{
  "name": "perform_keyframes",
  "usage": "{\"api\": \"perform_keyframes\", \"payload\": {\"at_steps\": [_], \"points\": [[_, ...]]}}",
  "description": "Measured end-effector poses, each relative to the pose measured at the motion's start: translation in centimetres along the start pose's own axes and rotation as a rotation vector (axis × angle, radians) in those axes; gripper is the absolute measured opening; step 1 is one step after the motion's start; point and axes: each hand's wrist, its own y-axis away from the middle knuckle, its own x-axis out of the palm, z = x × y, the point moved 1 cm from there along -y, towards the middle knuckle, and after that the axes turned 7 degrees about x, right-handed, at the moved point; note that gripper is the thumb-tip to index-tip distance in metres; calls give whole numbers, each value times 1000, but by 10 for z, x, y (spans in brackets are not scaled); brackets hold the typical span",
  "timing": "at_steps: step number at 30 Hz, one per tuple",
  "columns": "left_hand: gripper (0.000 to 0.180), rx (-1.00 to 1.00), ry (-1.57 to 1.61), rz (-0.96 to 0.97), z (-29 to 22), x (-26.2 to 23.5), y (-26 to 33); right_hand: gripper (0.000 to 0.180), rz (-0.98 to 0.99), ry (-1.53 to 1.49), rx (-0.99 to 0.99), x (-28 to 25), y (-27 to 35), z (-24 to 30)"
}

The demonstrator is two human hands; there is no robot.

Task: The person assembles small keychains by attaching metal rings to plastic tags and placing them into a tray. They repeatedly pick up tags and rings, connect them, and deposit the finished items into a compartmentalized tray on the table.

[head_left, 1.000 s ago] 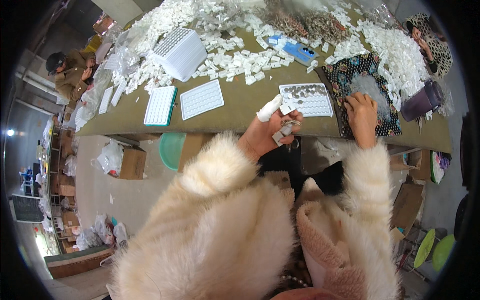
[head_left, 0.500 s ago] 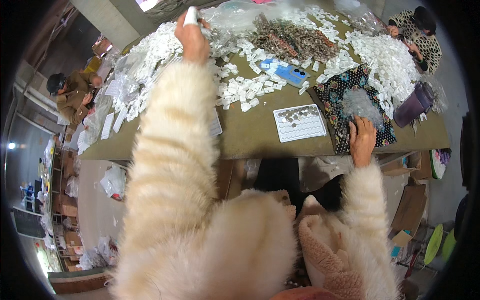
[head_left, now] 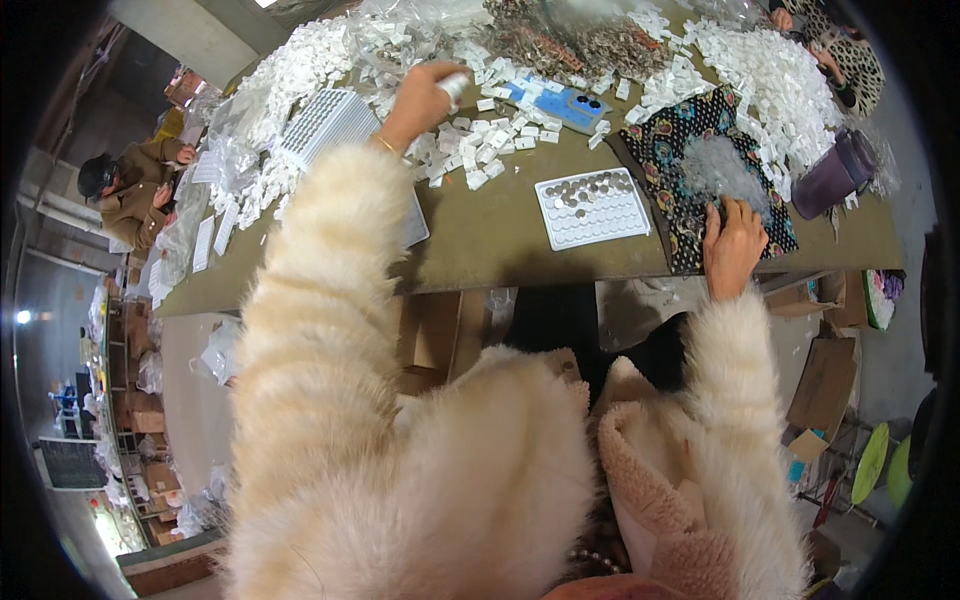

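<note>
My left hand (head_left: 418, 104) is raised over the far middle of the table, its fingers curled. A white elongated thing (head_left: 454, 88) shows at its fingertips; whether it is a held piece or a wrapped finger I cannot tell. Small white plastic pieces (head_left: 480, 148) lie scattered just beyond and below this hand. On a dark patterned cloth (head_left: 690, 112) rests a heap of small clear plastic bits (head_left: 718, 168). My right hand (head_left: 736, 243) touches the near edge of that heap, fingers apart and bent down. Left of the cloth is a white tray (head_left: 610, 229) with round hollows and several silver discs (head_left: 590, 190).
A blue phone (head_left: 562, 105) lies among the white pieces. Stacked white trays (head_left: 330, 128) stand left of my left hand. A purple bottle (head_left: 834, 174) is at the right edge. Two people (head_left: 140, 195) work at the table's far left and far right.
My left hand has come back toward me and to the right, uncovering the stacked trays. The right hand stays at the clear heap. The whole view has shifted slightly.
</note>
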Motion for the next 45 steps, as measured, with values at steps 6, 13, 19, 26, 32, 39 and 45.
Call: {"api": "perform_keyframes", "payload": {"at_steps": [6,13,19,26,32,39,45], "points": [[24,63,-592,-39,27,48,10,15,49,-139,55,3,-2,-4],[32,-59,-811,87,42,93,-12,14,45,-191,32,2,-1,-7],[37,70,-787,148,21,66,-3,14,47,-242,40,0,-1,-4],[55,497,-815,-435,-10,-25,-38,13,48,-244,13,-4,-1,-2],[46,202,-982,-325,15,-47,-49,12,-23,-382,77,-4,1,-1],[28,125,-605,156,38,66,-5,11,13,-468,61,2,0,-8],[19,-21,-493,205,46,95,-6,12,-3,-389,41,1,2,-9]]}}
